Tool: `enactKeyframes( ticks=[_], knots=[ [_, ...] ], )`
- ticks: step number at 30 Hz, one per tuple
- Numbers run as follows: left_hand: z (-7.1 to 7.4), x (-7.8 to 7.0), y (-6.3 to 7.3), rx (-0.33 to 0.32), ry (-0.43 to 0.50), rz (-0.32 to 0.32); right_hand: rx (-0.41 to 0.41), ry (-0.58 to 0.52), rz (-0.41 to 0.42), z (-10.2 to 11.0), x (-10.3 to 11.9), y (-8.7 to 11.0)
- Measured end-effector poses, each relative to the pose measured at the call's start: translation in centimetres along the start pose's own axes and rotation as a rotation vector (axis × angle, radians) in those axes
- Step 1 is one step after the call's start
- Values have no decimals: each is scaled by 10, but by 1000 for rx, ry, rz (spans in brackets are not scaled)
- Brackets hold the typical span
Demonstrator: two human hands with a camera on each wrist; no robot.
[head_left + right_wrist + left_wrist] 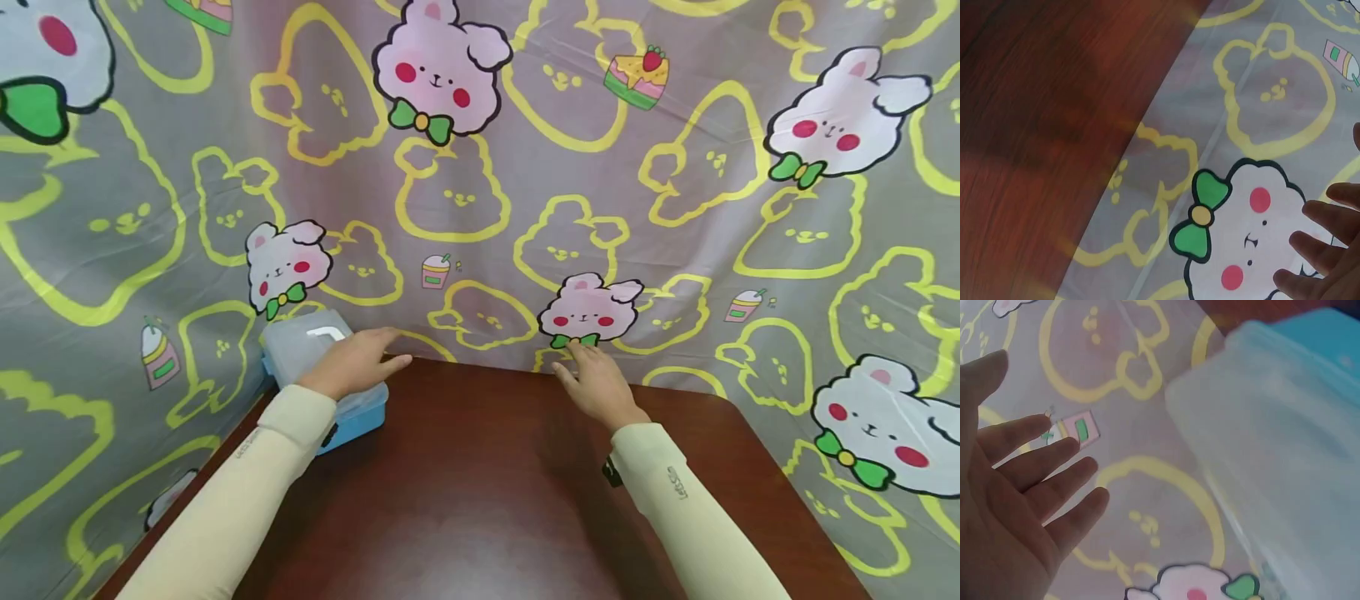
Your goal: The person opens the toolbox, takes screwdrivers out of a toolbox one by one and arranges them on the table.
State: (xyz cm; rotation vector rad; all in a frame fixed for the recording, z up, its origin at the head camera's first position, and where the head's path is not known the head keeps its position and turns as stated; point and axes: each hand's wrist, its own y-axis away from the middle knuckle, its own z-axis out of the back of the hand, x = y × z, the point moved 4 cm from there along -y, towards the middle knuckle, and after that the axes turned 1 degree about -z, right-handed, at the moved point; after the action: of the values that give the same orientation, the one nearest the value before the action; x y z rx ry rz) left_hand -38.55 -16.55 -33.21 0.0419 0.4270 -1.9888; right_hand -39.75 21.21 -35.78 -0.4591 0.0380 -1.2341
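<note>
My left hand (354, 364) is held out over a plastic box (360, 421) with a blue base and a clear lid (296, 337). Its fingers are spread and slightly bent, with nothing between them. In the left wrist view the left hand (1022, 487) shows its palm, apart from the cloudy clear lid (1272, 444) at the right. My right hand (597, 385) hovers above the far part of the table, fingers loosely extended and holding nothing. The right wrist view catches only the fingers (1325, 250) of that hand at its right edge.
A dark reddish-brown wooden table (465, 492) spreads below both arms. A grey curtain (480, 267) printed with cartoon rabbits and yellow outlines encloses its back and sides. The box stands at the table's far left corner, close to the curtain.
</note>
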Motion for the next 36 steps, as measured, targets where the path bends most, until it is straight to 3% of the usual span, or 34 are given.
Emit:
enactKeyframes(
  ticks=[7,12,17,21,27,30,36],
  knots=[
    [21,27,23,-56,-32,37,9,-36,-1,-9,16,-4],
    [35,55,39,-59,13,133,40,-85,1,-17,32,-11],
    [42,82,62,-93,57,243,64,-213,-37,-34,54,-14],
    [37,98,74,-132,47,275,71,-283,-36,-53,68,-16],
    [20,114,81,-147,82,338,116,-296,-10,-82,88,-27],
    [15,125,81,-147,127,384,149,-316,0,-93,99,-38],
    [3,147,79,-105,308,499,210,-384,-9,-114,124,-49]
  ],
)
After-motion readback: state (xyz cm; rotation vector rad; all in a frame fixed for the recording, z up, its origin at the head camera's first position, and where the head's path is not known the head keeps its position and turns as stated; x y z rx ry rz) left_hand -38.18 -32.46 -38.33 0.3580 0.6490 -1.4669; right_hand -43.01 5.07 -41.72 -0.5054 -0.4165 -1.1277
